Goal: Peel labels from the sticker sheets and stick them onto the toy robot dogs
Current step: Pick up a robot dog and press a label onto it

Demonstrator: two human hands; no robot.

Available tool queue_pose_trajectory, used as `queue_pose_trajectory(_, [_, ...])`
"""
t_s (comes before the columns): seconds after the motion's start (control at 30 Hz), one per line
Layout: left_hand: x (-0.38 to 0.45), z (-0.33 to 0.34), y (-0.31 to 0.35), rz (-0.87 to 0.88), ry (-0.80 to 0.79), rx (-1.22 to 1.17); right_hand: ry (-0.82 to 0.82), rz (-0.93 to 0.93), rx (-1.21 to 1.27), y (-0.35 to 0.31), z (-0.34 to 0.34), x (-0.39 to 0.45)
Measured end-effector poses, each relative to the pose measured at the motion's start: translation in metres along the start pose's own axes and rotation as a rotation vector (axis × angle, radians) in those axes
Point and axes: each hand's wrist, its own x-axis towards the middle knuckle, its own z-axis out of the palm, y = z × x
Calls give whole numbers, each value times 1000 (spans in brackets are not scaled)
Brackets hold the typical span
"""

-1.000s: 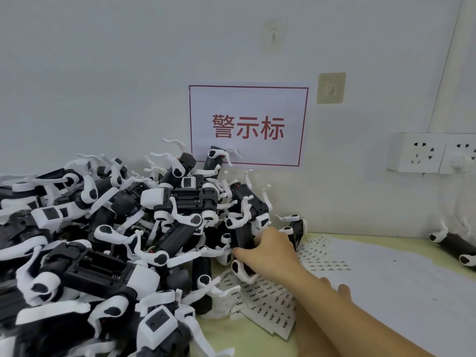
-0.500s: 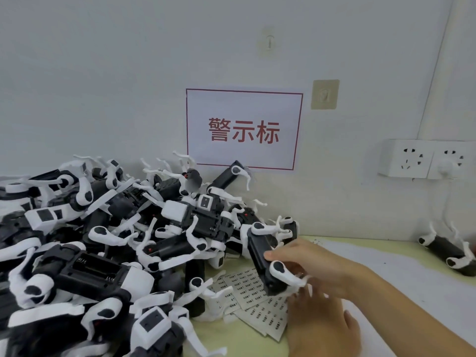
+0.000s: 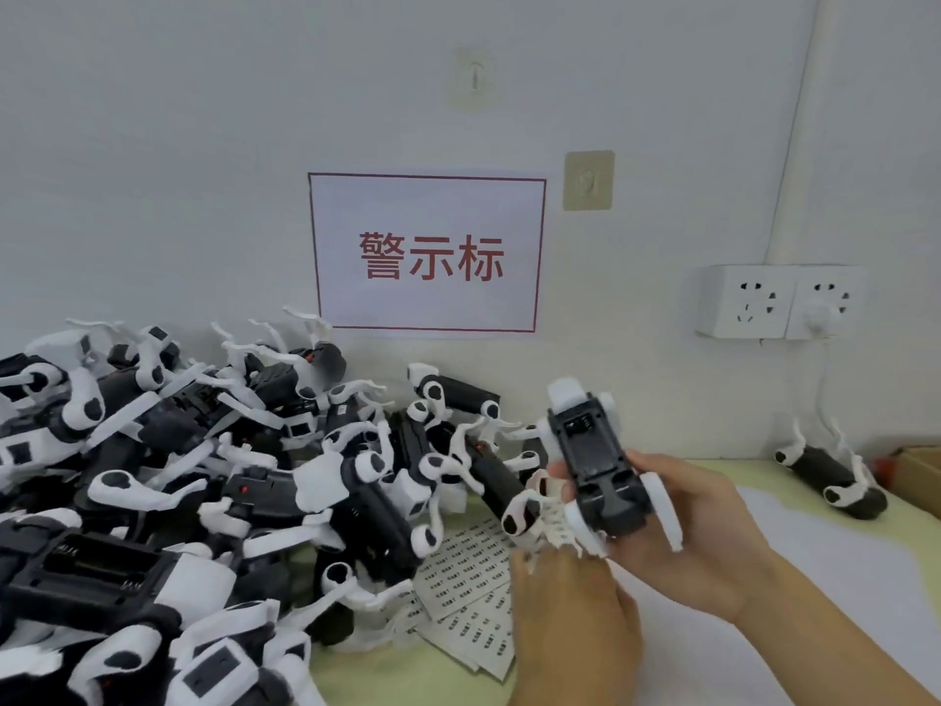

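right hand point(image 3: 697, 522): fingers curled round a black-and-white plastic toy robot dog point(image 3: 596, 471), underside up, raised above the surface | left hand point(image 3: 575, 619): below the dog, finger state cannot tell | sticker sheets point(image 3: 468, 568): flat printed paper on the pale green surface point(image 3: 407, 675) beside the tangled dog pile point(image 3: 178, 476) | white paper point(image 3: 835, 568) at right.

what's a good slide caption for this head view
Right hand holds a toy robot dog belly-up above the sticker sheets, left hand just below it, beside a pile of dogs.
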Motion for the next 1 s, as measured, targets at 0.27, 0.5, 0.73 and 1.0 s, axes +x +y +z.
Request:
queue_pose_trajectory(0.27, [-43,12,21,-314,244,-677,324,22,-209,-12,-28,-12])
queue_pose_trajectory(0.5, [-41,31,20,-116,368,-541,162,260,-273,-11,-38,-24])
queue_pose_trajectory(0.73, [-44,28,22,-1,357,-559,451,149,-12,-6,-36,-40])
queue_pose_trajectory(1.0, [-44,20,22,84,316,-923,411,167,49,0,-28,-47])
